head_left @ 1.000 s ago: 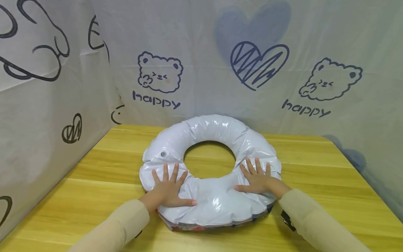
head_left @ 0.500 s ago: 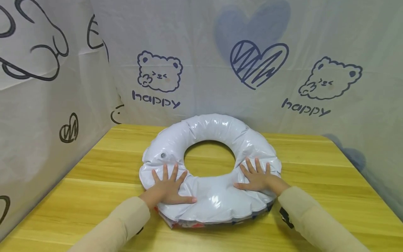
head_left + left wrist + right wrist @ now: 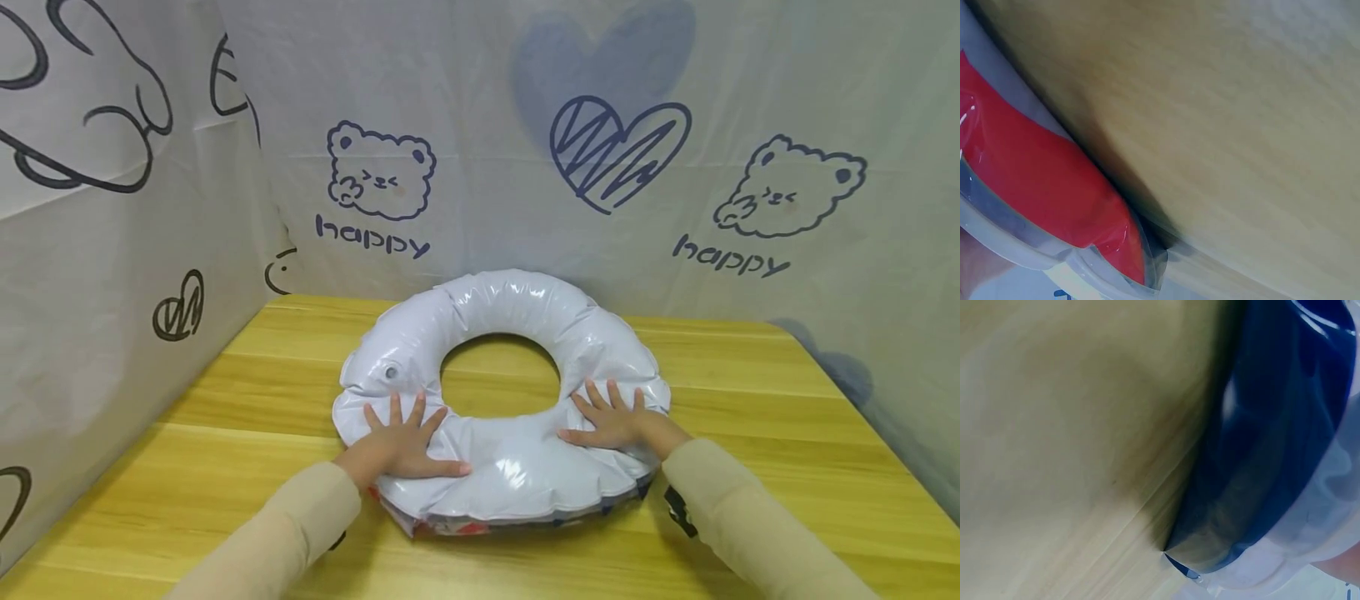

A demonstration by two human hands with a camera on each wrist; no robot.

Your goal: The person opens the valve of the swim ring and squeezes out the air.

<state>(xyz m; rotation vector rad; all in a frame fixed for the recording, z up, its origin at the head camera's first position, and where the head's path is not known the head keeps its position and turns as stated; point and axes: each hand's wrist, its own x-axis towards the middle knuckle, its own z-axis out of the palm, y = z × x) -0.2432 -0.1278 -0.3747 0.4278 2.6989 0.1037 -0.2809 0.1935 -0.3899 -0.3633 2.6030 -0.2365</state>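
A white inflatable swim ring (image 3: 517, 475) lies flat on the wooden table, partly puffed up, with creases along its near half. My left hand (image 3: 405, 450) presses on its left front with fingers spread, just below a small round valve (image 3: 391, 372). On the right front rests my right hand (image 3: 615, 423), its fingers also straight and spread. The ring's underside is coloured: a red patch (image 3: 1054, 181) shows in the left wrist view, and a dark blue one (image 3: 1266, 437) in the right wrist view.
The yellow wood-grain table (image 3: 750, 400) extends round the ring on all sides. Behind it hangs a pale cloth (image 3: 480, 208) printed with bears and hearts; another printed cloth (image 3: 90, 275) stands along the left. Dark wrist straps (image 3: 678, 510) show under the sleeves.
Both hands stay spread on the swim ring in the same spots. The ring's near edge sits slightly higher in the head view than a second ago.
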